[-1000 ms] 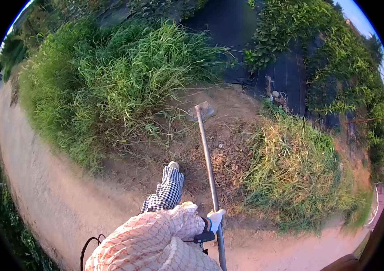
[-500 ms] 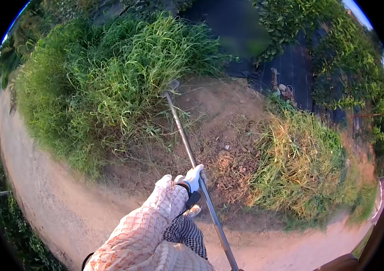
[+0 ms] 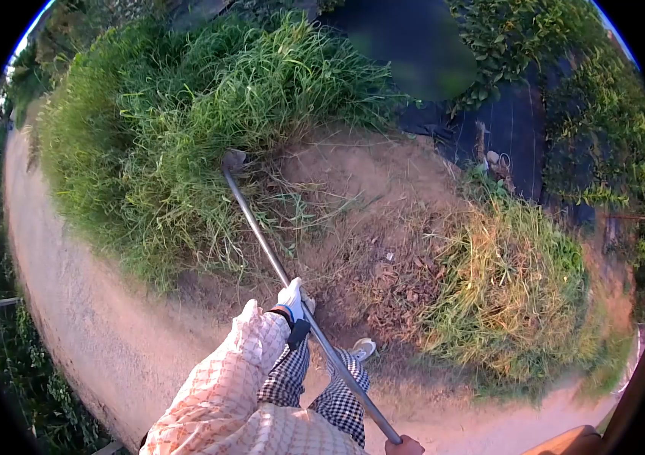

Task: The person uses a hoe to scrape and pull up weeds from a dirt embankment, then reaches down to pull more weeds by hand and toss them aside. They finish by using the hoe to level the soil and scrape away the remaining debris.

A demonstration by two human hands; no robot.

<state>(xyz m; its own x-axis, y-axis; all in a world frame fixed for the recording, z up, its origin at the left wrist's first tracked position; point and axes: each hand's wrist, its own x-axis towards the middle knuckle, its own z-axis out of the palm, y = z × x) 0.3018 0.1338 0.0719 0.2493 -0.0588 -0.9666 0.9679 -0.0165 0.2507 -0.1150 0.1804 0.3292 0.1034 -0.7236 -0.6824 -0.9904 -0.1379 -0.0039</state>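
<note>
A long-handled hoe (image 3: 258, 231) slants across the middle, from lower right to upper left. Its metal blade (image 3: 234, 159) rests against the edge of the tall green grass (image 3: 254, 98), partly among the stems. My left hand (image 3: 292, 298), in a white glove, is wrapped round the middle of the shaft. At the bottom edge my right hand (image 3: 404, 446) closes round the shaft's near end, only partly in view. Cut stems (image 3: 299, 208) lie on the soil just right of the blade.
A heap of cut, yellowing grass (image 3: 508, 284) lies on the right. Bare soil (image 3: 368, 174) stretches between it and the standing grass. Black ground sheeting (image 3: 508, 125) and leafy plants are behind. A dirt path (image 3: 87, 303) curves along the left; my shoe (image 3: 363, 349) is near the shaft.
The hoe's blade has swung left and slightly nearer, along the grass edge. My left hand has moved left with the shaft, and my right hand has come further into view at the bottom.
</note>
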